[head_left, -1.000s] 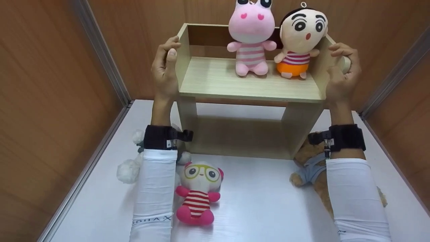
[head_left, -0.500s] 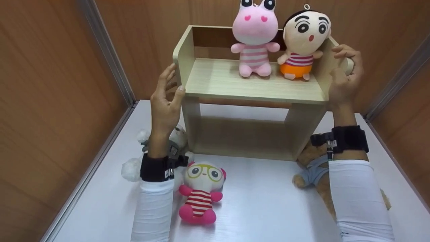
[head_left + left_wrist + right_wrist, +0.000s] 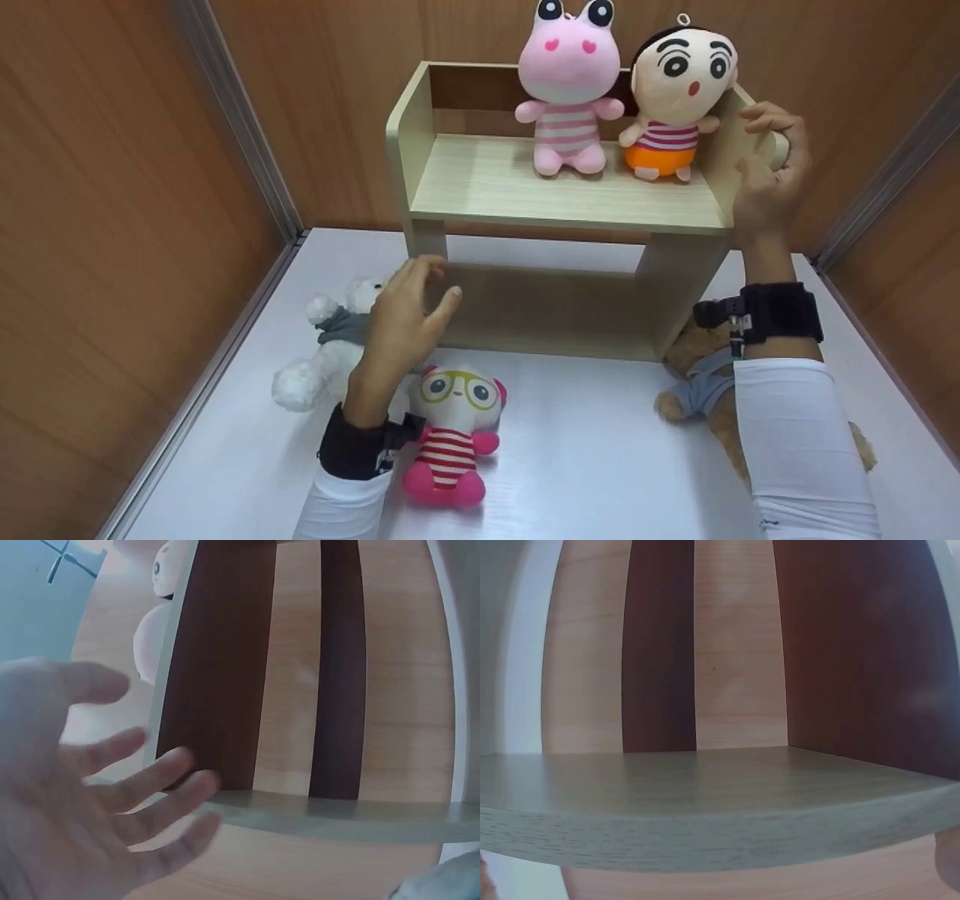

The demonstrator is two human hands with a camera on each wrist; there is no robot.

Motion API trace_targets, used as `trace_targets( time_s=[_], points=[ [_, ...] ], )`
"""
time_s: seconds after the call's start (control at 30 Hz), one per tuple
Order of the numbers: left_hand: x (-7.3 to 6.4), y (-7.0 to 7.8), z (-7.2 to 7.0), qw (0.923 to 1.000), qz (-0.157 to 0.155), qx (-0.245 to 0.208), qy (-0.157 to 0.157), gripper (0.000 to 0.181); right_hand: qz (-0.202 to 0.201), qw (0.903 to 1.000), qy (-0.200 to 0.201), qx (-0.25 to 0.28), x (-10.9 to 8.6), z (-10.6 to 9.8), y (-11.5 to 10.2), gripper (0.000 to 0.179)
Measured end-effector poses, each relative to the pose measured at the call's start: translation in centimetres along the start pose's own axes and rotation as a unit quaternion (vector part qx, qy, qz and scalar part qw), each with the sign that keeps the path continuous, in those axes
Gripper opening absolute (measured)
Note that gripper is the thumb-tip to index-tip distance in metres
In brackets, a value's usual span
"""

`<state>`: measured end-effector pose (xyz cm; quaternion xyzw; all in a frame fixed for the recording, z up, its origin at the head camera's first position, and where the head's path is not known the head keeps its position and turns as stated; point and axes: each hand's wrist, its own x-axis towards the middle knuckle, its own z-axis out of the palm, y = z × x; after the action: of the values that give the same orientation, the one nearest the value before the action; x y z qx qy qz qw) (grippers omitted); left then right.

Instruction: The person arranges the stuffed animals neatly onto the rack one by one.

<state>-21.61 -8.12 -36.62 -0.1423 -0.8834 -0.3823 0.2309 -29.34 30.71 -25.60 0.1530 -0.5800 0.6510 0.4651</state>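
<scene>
A light wooden two-tier shelf [image 3: 487, 191] stands in the middle of the head view. On its upper board sit a pink frog-eyed plush [image 3: 568, 79] and a plush boy [image 3: 679, 94] in orange shorts. My right hand [image 3: 776, 176] grips the upper front part of the right side panel. My left hand [image 3: 405, 322] holds nothing; it hovers before the lower left of the shelf, fingers loosely bent and spread in the left wrist view. Below it a panda doll [image 3: 451, 454] in a red-striped shirt lies face up on the white table.
A white fluffy plush [image 3: 300, 384] with a grey scarf lies left of the shelf, partly behind my left hand. On the right a brown teddy [image 3: 701, 390] in blue is half hidden by my right forearm. Wooden walls [image 3: 105, 225] enclose the table [image 3: 592, 450].
My left hand let go of the shelf's left side panel, then came down and inward to the front of the lower opening. The right hand has kept its grip.
</scene>
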Motion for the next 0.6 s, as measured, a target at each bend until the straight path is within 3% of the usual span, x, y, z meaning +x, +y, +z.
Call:
trace_targets(
  time_s=[0.13, 0.33, 0.47, 0.6],
  points=[
    [-1.1, -0.4, 0.8, 0.9905, -0.005, 0.069, -0.119, 0.037, 0.004, 1.0, 0.0, -0.004, 0.0, 0.0, 0.0, 0.035],
    [-2.2, -0.9, 1.4, 0.9501, -0.058, 0.136, -0.275, 0.058, 0.008, 1.0, 0.0, -0.005, 0.1, 0.1, 0.0, 0.036],
    [-2.8, -1.2, 2.0, 0.9242, -0.087, 0.166, -0.333, 0.071, 0.007, 1.0, 0.0, -0.002, 0.1, 0.0, 0.0, 0.036],
    [-3.2, -1.5, 2.4, 0.9147, -0.097, 0.161, -0.358, 0.073, 0.004, 1.0, -0.001, 0.002, 0.1, 0.1, 0.0, 0.036]
  ],
)
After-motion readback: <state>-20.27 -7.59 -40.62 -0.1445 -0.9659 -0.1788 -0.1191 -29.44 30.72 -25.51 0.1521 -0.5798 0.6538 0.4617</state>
